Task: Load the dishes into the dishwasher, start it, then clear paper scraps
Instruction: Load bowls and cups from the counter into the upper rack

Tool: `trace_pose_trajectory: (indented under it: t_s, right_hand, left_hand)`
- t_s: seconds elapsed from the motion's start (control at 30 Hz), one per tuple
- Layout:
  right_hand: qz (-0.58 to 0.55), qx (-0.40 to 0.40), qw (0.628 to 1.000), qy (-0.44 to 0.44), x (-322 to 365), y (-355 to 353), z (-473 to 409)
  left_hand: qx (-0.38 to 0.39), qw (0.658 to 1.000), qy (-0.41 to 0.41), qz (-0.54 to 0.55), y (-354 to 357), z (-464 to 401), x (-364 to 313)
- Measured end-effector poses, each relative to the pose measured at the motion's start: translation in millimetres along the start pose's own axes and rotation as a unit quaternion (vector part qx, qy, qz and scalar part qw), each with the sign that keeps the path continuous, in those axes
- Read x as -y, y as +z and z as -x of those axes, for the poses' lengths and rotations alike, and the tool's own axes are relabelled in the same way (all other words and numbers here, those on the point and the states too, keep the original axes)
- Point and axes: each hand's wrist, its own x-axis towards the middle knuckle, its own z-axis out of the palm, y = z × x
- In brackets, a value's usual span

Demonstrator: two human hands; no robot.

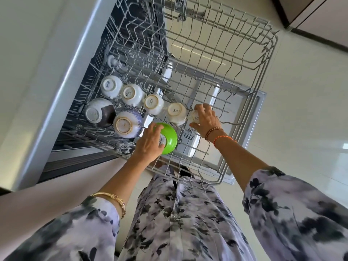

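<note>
The dishwasher's upper wire rack (250, 59) is pulled out over the open door (243, 117). Several white cups (131, 95) sit upside down in a row on it. Beside them lie a dark bowl (99, 113) and a blue-patterned bowl (128, 125), both upside down. My left hand (148, 142) grips an upside-down green bowl (170, 138) with a barcode sticker, at the rack's near edge. My right hand (205, 119) holds a white cup (194, 117) upside down at the right end of the cup row.
The dishwasher cabinet's grey side panel (62, 91) runs along the left. The far and right parts of the rack hold no dishes. Pale floor tiles (305, 110) lie to the right, and a dark skirting strip (320, 38) crosses the upper right corner.
</note>
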Motion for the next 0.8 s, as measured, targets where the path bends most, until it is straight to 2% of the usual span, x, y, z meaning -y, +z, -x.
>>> trace_pose_trajectory:
  t_s: [0.13, 0.3, 0.4, 0.5, 0.67, 0.8]
  right_hand:
    - [0.013, -0.039, 0.999, -0.028, -2, 0, 8]
    - [-0.053, -0.207, 0.974, -0.071, -2, 5, 24]
    - [-0.086, -0.250, 0.961, -0.077, 5, 2, 32]
    - [-0.100, -0.185, 0.976, -0.063, 11, 4, 33]
    - [-0.028, -0.063, 0.997, -0.021, 13, 16, 27]
    - [-0.057, -0.063, 0.996, 0.032, 15, 24, 23]
  left_hand:
    - [0.002, 1.000, 0.001, -0.002, 1, 1, 0]
    - [0.008, 1.000, 0.003, -0.003, -1, 1, -2]
    - [0.016, 1.000, 0.000, -0.003, -4, 2, -4]
    - [0.018, 1.000, -0.005, 0.001, -6, 4, -5]
    - [0.014, 1.000, -0.008, 0.021, -6, 5, -4]
    - [0.008, 0.999, -0.004, 0.034, -5, 4, -4]
